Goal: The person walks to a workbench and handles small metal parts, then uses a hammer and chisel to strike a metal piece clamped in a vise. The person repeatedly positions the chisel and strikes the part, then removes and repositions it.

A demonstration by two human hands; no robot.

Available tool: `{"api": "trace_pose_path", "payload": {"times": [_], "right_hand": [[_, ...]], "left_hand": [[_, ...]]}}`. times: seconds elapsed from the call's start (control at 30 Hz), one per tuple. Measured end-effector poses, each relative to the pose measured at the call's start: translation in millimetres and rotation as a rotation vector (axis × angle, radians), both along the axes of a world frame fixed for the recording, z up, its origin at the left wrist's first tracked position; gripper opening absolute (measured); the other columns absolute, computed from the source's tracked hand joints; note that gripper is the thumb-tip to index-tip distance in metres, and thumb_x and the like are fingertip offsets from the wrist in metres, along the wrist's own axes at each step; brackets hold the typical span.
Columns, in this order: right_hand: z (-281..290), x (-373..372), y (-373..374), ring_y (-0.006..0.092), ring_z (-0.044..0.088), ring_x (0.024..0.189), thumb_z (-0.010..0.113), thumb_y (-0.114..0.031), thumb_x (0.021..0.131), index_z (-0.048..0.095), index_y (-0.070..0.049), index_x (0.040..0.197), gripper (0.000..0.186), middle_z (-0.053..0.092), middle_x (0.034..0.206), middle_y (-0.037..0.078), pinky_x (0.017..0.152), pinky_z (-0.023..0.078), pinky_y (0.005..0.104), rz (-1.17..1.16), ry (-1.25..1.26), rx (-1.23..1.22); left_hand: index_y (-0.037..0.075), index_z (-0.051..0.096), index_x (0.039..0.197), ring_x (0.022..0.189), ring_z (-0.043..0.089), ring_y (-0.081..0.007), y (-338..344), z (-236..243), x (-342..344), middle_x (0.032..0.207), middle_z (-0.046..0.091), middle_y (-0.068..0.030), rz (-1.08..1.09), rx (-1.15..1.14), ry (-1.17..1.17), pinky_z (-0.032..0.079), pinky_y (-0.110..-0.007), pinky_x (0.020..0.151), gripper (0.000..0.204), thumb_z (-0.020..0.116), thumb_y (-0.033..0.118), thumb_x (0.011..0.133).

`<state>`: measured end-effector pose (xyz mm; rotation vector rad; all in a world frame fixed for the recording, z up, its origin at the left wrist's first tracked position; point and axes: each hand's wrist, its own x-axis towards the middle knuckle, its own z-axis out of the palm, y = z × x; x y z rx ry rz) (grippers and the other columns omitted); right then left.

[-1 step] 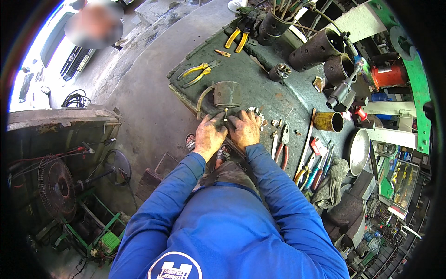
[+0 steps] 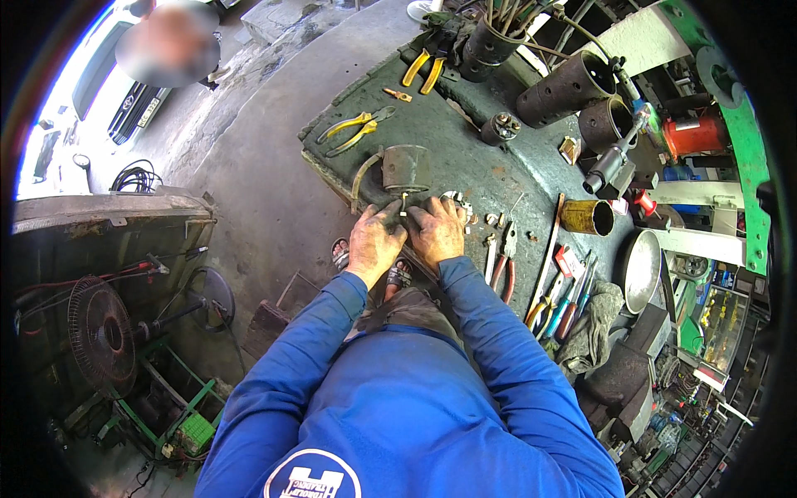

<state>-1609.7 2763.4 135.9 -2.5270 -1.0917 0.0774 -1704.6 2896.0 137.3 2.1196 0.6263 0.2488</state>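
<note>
My left hand and my right hand are close together at the near edge of the workbench, with the fingers of both curled in. Between their fingertips stands a small brass-coloured metal piece, pinched by the left fingers. What the right fingers hold, if anything, is hidden. Just beyond the fingertips is a grey metal cylinder, a curved strip at its left side. Small pale metal bits lie beside the right hand.
Yellow-handled pliers lie farther back on the bench. To the right are red-handled pliers, screwdrivers, a rag, a yellow metal tube and a round metal bowl. A fan stands at lower left.
</note>
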Motion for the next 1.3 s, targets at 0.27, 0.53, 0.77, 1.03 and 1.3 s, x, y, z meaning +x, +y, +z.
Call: {"api": "trace_pose_path", "payload": {"times": [0.27, 0.53, 0.77, 1.03, 1.3], "right_hand": [[0.4, -0.6, 0.4, 0.0368, 0.057, 0.112, 0.072, -0.036, 0.091, 0.079, -0.019, 0.112, 0.028, 0.064, 0.110, 0.011, 0.097, 0.040, 0.0509, -0.016, 0.028, -0.020], [20.3, -3.0, -6.3, 0.0361, 0.058, 0.111, 0.074, -0.033, 0.089, 0.077, -0.017, 0.115, 0.031, 0.064, 0.109, 0.011, 0.098, 0.041, 0.0514, -0.012, -0.021, 0.014], [104.9, 12.9, -122.7, 0.0339, 0.061, 0.098, 0.078, -0.010, 0.081, 0.069, -0.009, 0.105, 0.025, 0.064, 0.099, 0.012, 0.090, 0.045, 0.0498, -0.278, -0.192, 0.257], [185.2, 130.3, -261.6, 0.0413, 0.051, 0.128, 0.076, -0.011, 0.077, 0.073, -0.018, 0.118, 0.042, 0.054, 0.134, 0.019, 0.107, 0.047, 0.0511, -0.503, -0.188, -0.418], [172.7, 186.2, -272.3, 0.0364, 0.046, 0.137, 0.070, -0.014, 0.082, 0.078, -0.022, 0.115, 0.035, 0.054, 0.138, 0.014, 0.109, 0.042, 0.0527, -0.194, -0.131, -0.757]], "left_hand": [[0.008, 0.071, 0.131, 0.113, 0.066, -0.0421, -2.5, 7.2, 0.4, 0.121, 0.069, -0.0256, 0.024, 0.031, 0.062, 0.053, -0.046, 0.100, 0.050, 0.071, 0.013, 0.081], [0.004, 0.068, 0.132, 0.124, 0.062, -0.0409, 2.1, -34.6, -13.9, 0.128, 0.067, -0.0257, -0.065, 0.152, 0.110, 0.049, -0.045, 0.108, 0.054, 0.075, 0.026, 0.084], [0.002, 0.072, 0.121, 0.108, 0.070, -0.0353, 26.7, 26.2, -67.2, 0.108, 0.074, -0.0214, -0.364, -0.022, 0.219, 0.054, -0.042, 0.097, 0.045, 0.079, 0.028, 0.086], [-0.001, 0.072, 0.120, 0.108, 0.071, -0.0373, 31.5, 71.4, -72.8, 0.117, 0.073, -0.0234, -0.263, -0.125, 0.347, 0.055, -0.043, 0.096, 0.040, 0.075, 0.020, 0.086], [-0.002, 0.071, 0.121, 0.112, 0.069, -0.0380, 17.2, 75.6, -53.7, 0.117, 0.073, -0.0234, -0.347, -0.073, 0.281, 0.053, -0.042, 0.099, 0.042, 0.076, 0.018, 0.085]]}}
